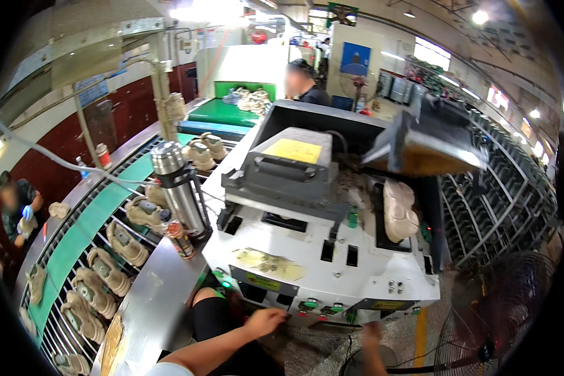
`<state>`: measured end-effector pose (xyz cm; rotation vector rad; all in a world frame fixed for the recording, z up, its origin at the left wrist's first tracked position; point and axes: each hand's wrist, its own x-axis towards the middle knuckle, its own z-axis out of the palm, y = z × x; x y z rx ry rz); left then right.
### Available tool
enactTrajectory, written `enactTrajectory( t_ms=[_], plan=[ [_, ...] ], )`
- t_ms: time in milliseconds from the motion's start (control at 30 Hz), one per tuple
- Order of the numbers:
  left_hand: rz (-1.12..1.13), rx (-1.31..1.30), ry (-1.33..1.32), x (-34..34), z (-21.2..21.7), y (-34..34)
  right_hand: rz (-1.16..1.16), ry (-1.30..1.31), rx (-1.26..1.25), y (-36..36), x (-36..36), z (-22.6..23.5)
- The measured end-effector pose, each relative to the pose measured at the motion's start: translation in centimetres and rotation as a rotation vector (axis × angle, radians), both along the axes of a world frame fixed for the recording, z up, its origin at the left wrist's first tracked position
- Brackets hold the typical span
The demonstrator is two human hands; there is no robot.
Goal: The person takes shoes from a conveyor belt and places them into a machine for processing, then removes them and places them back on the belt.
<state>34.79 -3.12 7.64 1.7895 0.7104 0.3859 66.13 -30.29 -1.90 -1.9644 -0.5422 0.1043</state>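
Note:
My left hand [266, 321] is held low at the front of a white two-station machine [307, 254], its fingers curled in; nothing shows in them. Just above and to its right sit green and red buttons [311, 302]. Below the machine's right front corner hangs my right hand [371, 335], smeared by motion, its fingers unreadable. On the right station lies a pale beige shoe [400, 210], apparently sole up, beneath a raised dark lid [426, 147]. A lowered grey lid [285, 166] with a yellow label covers the left station.
A roller conveyor with a green belt [72, 241] carries several beige shoes [91, 291] on the left. A steel thermos [178, 191] and a small bottle [179, 240] stand beside the machine. A caged fan [495, 319] and a rack [495, 194] occupy the right. People work at the far left and behind.

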Motion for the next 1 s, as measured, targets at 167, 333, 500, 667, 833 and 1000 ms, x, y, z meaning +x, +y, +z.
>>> enactTrajectory(
  t_ms=[167,333,500,667,833,1000],
  plan=[
    [0.82,0.423,0.099,-21.9,-3.0,2.9,0.917,-0.331,0.066,14.0,-19.7,12.9],
    [1.242,0.232,0.554,-36.1,-0.6,-0.5,0.599,-0.408,0.32,28.2,-19.9,19.2],
    [1.466,0.501,0.333,-41.9,-7.4,-5.1,0.28,-0.672,0.02,46.2,-13.1,26.5],
    [1.227,0.642,0.606,-40.7,-7.6,-4.0,0.22,-0.332,-0.612,51.5,-9.2,31.3],
    [1.334,0.56,0.585,-41.7,-8.2,-3.7,0.017,-0.184,-0.671,53.0,-9.2,29.9],
    [1.329,0.554,0.547,-41.2,-7.0,-3.8,-0.067,-0.238,-0.509,47.3,-15.1,32.4]
  ],
)
